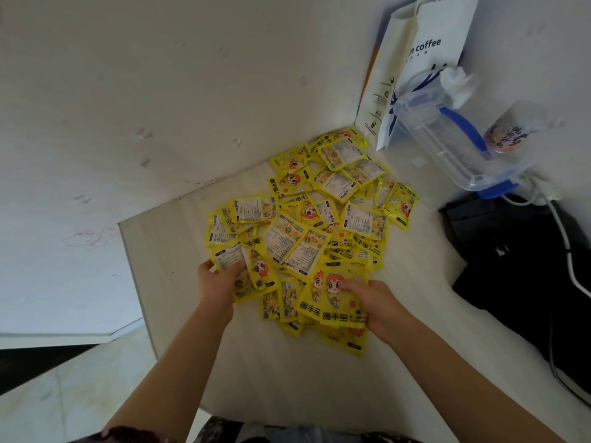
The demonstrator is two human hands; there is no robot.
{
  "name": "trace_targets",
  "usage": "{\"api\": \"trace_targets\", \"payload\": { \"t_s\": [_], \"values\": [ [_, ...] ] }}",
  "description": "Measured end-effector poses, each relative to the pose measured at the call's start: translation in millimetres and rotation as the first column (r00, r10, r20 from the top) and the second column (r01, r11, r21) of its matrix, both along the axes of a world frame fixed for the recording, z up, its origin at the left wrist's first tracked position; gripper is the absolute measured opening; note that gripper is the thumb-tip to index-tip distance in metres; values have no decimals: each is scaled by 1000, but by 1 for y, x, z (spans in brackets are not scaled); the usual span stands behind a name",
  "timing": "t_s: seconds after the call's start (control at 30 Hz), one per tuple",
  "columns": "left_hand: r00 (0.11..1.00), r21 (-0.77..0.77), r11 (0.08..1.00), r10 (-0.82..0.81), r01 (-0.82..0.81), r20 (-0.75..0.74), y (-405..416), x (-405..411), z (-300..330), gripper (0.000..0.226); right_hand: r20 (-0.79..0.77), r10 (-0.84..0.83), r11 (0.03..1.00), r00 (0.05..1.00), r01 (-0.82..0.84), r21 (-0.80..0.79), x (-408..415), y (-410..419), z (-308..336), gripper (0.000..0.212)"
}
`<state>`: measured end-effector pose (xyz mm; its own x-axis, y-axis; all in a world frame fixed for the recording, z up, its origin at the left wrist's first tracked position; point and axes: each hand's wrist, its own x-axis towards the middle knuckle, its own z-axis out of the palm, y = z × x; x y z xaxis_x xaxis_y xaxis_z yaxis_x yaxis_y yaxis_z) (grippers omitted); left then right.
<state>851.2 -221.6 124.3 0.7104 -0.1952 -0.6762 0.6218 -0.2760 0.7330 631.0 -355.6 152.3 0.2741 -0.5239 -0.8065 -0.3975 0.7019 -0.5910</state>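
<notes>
Head view: glossy yellow hand-warmer sachets (303, 231) heaped on pale matte counter (287, 378); left hand (217, 282) clutches flat rectangular bunch, right hand (379, 306) pinches another, thumb on top.

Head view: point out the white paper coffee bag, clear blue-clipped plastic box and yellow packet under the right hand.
white paper coffee bag (447, 22): head view, front panel.
clear blue-clipped plastic box (443, 147): head view, see-through wall.
yellow packet (330, 289): head view, cartoon face.
</notes>
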Motion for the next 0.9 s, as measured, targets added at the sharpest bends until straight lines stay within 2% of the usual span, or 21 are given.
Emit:
{"api": "trace_targets", "payload": {
  "t_s": [0.03, 0.13, 0.2, 0.27, 0.33, 0.43, 0.5, 0.57, 0.67, 0.77, 0.9],
  "values": [
    [999, 0, 999, -36, 36, 5, -5, 4, 0, 63, 15, 4, 1000, 1000, -4, -16, 5, -3, 2, 23],
    [983, 21, 984, -178, 177, 39, -22, 13, 0, 32, 9, 36, 997, 999, -35, -66, 25, -11, 3, 25],
    [962, 45, 963, -267, 265, 54, -34, 21, 1, 22, 1, 35, 995, 999, -35, -89, 37, -17, 3, 33],
    [934, 74, 936, -350, 344, 77, -45, 29, 1, 22, -3, 39, 995, 999, -39, -92, 47, -24, 0, 37],
    [906, 104, 909, -414, 404, 92, -56, 34, 2, 23, 0, 24, 996, 1000, -24, -87, 56, -28, -3, 29],
    [865, 154, 868, -490, 473, 105, -68, 36, 1, 16, -7, 9, 997, 1000, -10, -71, 66, -31, -7, 42],
    [838, 190, 841, -532, 507, 119, -74, 37, -2, 12, -13, 26, 997, 1000, -27, -67, 69, -31, -10, 21],
    [808, 223, 812, -573, 539, 134, -78, 38, -5, 10, -24, 41, 997, 999, -43, -64, 70, -32, -16, 12],
    [780, 268, 783, -608, 561, 146, -83, 38, -8, 8, -28, 52, 996, 998, -54, -74, 74, -31, -21, 12],
    [765, 295, 769, -625, 567, 158, -86, 35, -10, 18, -24, 42, 997, 999, -43, -62, 76, -33, -21, 14],
    [777, 277, 788, -604, 549, 177, -85, 31, -9, 18, -7, 46, 996, 999, -46, -82, 74, -32, -22, 12]
  ]
}}
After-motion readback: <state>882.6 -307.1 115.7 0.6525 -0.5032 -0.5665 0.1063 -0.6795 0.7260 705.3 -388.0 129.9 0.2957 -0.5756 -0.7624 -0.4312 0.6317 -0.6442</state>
